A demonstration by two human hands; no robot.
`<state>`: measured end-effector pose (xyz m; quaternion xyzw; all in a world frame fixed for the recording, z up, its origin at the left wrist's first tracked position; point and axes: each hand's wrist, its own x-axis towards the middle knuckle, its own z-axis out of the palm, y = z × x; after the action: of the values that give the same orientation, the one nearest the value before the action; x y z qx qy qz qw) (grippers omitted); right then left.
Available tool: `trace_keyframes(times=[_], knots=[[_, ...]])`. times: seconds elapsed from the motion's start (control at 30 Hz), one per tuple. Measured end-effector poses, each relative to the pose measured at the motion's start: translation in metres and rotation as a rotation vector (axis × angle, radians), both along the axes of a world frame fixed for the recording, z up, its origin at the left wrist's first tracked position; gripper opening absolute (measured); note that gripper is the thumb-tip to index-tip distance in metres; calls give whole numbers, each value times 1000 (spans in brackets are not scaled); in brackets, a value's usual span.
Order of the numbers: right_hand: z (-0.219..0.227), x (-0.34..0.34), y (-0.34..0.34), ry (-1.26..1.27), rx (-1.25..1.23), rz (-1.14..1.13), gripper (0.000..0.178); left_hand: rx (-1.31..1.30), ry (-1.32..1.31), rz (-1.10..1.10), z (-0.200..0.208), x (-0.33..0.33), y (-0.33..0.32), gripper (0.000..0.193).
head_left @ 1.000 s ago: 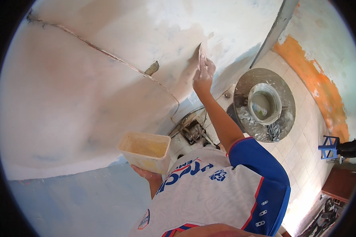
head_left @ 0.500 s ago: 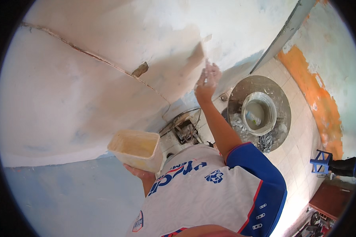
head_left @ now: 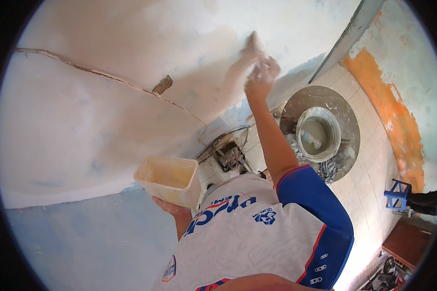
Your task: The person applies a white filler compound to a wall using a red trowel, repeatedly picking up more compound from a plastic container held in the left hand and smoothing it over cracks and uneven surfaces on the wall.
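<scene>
My right hand [head_left: 262, 77] is raised at the wall with its fingers closed round a putty knife [head_left: 256, 43], which is blurred by motion. The blade lies against or close to the wall [head_left: 179, 29], which is coated in patchy white over blue; I cannot tell if it touches. Low in front of my body, my left hand [head_left: 166, 205] supports a cream, box-shaped plastic tub [head_left: 192, 186] from below. The tub is tilted so its inside shows, with smears of pale paste on its walls. Most of the left fingers are hidden beneath it.
A crack [head_left: 97, 71] runs across the wall past a small brown hole [head_left: 162, 85]. On the tiled floor, a bucket [head_left: 336, 136] stands on a round, paste-spattered board [head_left: 347, 109]. Cables and an open floor box [head_left: 230, 157] lie near my feet. A blue stool [head_left: 397, 194] stands far right.
My right hand has moved slightly right and nearer along the wall, with the putty knife in it. The tub in my left hand has hardly shifted. The view has moved a little.
</scene>
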<state>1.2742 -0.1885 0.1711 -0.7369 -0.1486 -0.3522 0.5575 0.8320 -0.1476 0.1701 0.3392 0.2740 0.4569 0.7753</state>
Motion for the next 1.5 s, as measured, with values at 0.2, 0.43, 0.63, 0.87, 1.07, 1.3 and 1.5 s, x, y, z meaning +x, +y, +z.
trace_keyframes(times=[0.2,0.43,0.63,0.87,1.07,1.3,1.5], knots=[[-21,-52,-22,-78,-102,209,46,-28,-2,82,4,5,-22,76],[33,-35,-23,45,110,-25,37,-15,-126,-10,21,-3,-19,76],[20,-81,-27,-97,-59,146,37,-45,-35,120,47,-25,-23,79],[64,-68,12,-34,-112,-3,34,-85,18,123,54,-36,-2,78],[15,-89,4,-55,-80,70,29,-161,-20,120,36,-46,1,77],[-28,-87,10,-49,-133,53,22,-166,14,100,-26,-83,-6,74],[-67,-223,-80,226,7,286,21,-175,-20,-1,-36,-131,-50,72]])
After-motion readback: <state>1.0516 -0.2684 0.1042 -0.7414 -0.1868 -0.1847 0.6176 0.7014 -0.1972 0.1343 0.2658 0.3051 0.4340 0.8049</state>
